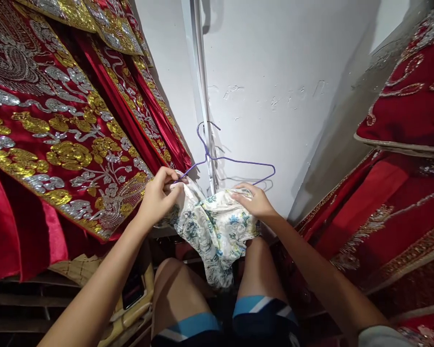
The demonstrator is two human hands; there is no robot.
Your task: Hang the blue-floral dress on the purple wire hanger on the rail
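A purple wire hanger (235, 160) hangs by its hook on a white metal upright (198, 72) in front of me. A white garment with a blue and green floral print (220, 226) drapes below it, its left part around the hanger's left arm. My left hand (161, 195) pinches the cloth at the hanger's left end. My right hand (255, 200) grips the garment's upper edge, just under the hanger's right arm. That right arm of the hanger stands bare above the cloth. The garment's lower end hangs between my knees.
Red embroidered garments (72, 154) with gold and silver sequins hang close on the left. More red beaded garments (412, 193) hang on the right. A pale wall (267, 62) stands behind the upright. A dark phone-like object (133, 291) lies on a bamboo seat (125, 322) at lower left.
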